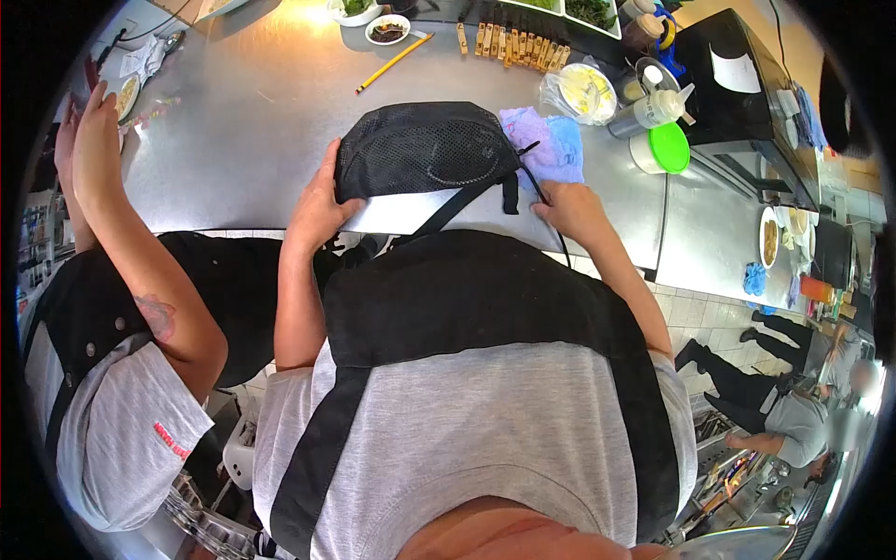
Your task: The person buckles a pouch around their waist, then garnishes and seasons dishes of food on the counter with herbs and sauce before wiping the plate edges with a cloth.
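On the steel counter (252,121), close to its front edge, lies a black mesh pouch (420,149) with a strap and a thin cord hanging toward my apron. My left hand (322,207) holds the pouch's left end, thumb in front and fingers along its side. Right of the pouch, my right hand (571,207) is at the counter edge with its fingers curled by the black cord; whether it grips the cord is hard to tell. A blue and purple cloth (551,145) lies just beyond my right hand, beside the pouch.
A yellow pencil (395,63) and several labelled wooden clips (513,45) lie farther back. At the right are a plastic-covered bowl (586,91), a squeeze bottle (649,110), a green-lidded tub (661,147) and a black appliance (747,103). A co-worker's arm (140,243) is raised at left.
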Motion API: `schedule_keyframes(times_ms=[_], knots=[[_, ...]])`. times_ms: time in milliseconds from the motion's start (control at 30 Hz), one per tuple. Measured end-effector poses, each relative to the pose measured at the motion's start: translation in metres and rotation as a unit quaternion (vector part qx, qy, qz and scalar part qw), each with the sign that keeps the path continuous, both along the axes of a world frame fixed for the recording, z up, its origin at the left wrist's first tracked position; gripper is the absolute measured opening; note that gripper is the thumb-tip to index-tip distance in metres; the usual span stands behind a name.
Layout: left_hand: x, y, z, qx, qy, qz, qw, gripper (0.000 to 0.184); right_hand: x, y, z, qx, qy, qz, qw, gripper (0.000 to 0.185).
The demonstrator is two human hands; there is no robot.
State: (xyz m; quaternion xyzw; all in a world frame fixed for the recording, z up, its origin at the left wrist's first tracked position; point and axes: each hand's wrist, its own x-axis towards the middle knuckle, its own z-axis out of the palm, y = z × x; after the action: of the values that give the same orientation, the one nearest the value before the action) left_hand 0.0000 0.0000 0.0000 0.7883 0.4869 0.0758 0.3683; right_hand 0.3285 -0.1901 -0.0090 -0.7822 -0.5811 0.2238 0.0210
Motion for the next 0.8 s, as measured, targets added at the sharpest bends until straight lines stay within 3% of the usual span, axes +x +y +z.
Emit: schedule_keyframes(times_ms=[67, 200, 233, 300, 400, 467, 533, 633, 700, 733, 800], knots=[[-0.001, 0.011, -0.001, 0.025, -0.027, -0.027, 0.999, 0.08, -0.002, -0.013, -0.008, 0.021, 0.002, 0.026, 0.999, 0.022], [0.022, 0.061, -0.001, 0.085, -0.052, 0.038, 0.994, 0.066, -0.012, -0.016, 0.021, -0.146, 0.136, 0.171, 0.965, 0.022], [0.036, 0.066, -0.001, 0.084, -0.064, 0.06, 0.993, 0.063, -0.009, -0.018, 0.027, -0.139, 0.142, 0.174, 0.964, 0.022], [0.052, 0.084, -0.024, 0.193, -0.112, 0.052, 0.973, 0.057, -0.001, -0.012, 0.032, -0.116, 0.159, 0.185, 0.963, 0.021], [0.071, 0.092, -0.04, 0.256, -0.069, 0.051, 0.963, 0.054, 0.003, 0.023, 0.041, 0.058, 0.147, 0.079, 0.984, 0.024], [0.074, 0.091, -0.047, 0.316, -0.035, 0.046, 0.947, 0.054, -0.02, 0.049, 0.046, 0.169, 0.158, 0.034, 0.972, 0.036], [0.075, 0.08, -0.046, 0.394, -0.049, 0.046, 0.917, 0.05, -0.048, 0.072, 0.046, 0.292, 0.11, 0.117, 0.943, 0.057], [0.06, 0.049, -0.029, 0.372, -0.124, 0.076, 0.917, 0.042, -0.076, 0.097, 0.034, 0.25, 0.016, 0.156, 0.955, 0.075], [0.047, 0.012, -0.004, 0.22, -0.119, 0.091, 0.964, 0.028, -0.074, 0.114, 0.011, 0.23, 0.025, 0.143, 0.962, 0.079], [0.043, -0.008, -0.003, 0.122, -0.107, 0.065, 0.985, 0.022, -0.072, 0.118, 0.004, 0.215, 0.028, 0.135, 0.967, 0.081], [0.038, -0.035, -0.03, 0.124, -0.128, -0.037, 0.983, 0.026, -0.07, 0.128, 0.006, 0.192, 0.015, 0.134, 0.972, 0.082]])
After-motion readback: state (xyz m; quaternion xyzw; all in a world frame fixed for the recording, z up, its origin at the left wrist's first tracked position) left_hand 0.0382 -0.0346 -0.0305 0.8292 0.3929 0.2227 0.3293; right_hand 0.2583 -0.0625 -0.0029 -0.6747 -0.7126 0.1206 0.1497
